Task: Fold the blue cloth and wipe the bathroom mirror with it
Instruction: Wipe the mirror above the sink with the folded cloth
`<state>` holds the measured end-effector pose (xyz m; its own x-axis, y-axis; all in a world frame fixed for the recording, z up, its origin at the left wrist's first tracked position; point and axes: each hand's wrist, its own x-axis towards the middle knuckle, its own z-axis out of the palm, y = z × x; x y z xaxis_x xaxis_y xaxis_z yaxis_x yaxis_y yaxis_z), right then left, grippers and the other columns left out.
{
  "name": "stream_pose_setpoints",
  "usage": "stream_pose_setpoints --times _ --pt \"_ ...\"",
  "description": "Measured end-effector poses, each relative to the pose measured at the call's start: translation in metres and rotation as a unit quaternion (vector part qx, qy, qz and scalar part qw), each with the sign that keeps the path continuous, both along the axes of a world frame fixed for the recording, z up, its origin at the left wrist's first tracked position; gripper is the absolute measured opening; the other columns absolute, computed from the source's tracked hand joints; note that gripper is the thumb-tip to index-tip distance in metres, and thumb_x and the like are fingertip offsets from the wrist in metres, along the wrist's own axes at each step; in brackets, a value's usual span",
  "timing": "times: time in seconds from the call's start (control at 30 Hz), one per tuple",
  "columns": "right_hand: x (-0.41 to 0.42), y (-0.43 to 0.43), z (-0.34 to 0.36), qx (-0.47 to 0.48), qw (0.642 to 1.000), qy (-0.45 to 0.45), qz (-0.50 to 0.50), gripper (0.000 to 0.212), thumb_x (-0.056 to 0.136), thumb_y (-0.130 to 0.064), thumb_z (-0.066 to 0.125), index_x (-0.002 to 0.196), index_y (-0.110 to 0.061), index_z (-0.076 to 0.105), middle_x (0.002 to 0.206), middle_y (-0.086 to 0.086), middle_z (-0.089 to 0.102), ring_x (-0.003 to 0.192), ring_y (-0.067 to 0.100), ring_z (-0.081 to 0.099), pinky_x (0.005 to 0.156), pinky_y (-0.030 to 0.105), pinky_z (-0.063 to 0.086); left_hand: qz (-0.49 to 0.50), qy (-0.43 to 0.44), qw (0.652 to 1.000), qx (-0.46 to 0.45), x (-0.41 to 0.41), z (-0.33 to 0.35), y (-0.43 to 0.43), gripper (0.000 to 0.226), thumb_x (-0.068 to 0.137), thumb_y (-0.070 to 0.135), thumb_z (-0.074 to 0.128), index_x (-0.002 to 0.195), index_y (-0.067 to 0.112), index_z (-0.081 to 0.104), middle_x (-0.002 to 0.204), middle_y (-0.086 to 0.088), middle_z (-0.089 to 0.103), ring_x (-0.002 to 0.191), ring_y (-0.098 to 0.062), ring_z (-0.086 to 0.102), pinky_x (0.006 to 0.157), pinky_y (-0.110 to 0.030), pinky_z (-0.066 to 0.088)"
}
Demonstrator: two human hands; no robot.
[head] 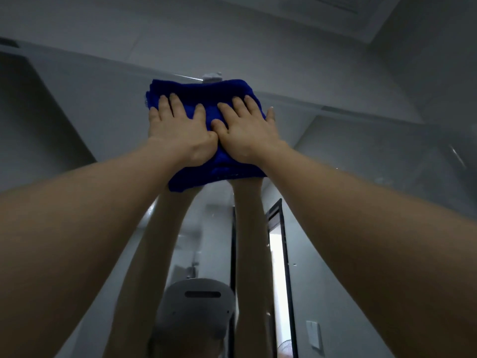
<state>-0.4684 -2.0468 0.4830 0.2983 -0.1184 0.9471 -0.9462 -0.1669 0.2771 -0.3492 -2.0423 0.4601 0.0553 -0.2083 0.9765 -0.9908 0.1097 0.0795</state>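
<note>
Two bare arms reach up, pressing a folded, deep-blue terry cloth [206, 104] flat against the upper part of a large wall mirror [387, 161]. The left hand [180, 130] and right hand [247, 133] lie side by side on it — fingers straight and spread, each grip flat, pinching nothing. The glass reflects both forearms and a grey headset [196, 306].

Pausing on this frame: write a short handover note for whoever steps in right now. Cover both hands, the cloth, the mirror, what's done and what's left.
Left hand: flat, fingers straight, pressing on the blue cloth.
Right hand: the same, right beside it, with the thumbs meeting.
Blue cloth: folded into a thick pad and pressed against the mirror, close to its top edge.
Done: the fold is made and the cloth is on the glass.
Left: wipe the rest of the mirror below. This frame does not show how much has already been wiped, and a few small specks show on the glass to the right.
</note>
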Motion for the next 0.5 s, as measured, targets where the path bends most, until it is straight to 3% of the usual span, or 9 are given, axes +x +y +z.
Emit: stream_pose_setpoints --times 0.5 --pt "-0.137 -0.006 -0.027 0.012 0.995 -0.100 -0.023 0.052 0.099 -0.043 0.016 0.149 -0.028 0.013 0.159 -0.001 0.002 0.145 0.019 -0.006 0.112 0.054 -0.006 -0.022 -0.092 0.995 -0.014 -0.134 -0.007 -0.008 0.061 0.094 0.044 0.021 0.149 0.021 0.005 0.154 -0.021 -0.009 0.142 -0.036 -0.009 0.114 -0.047 -0.004"
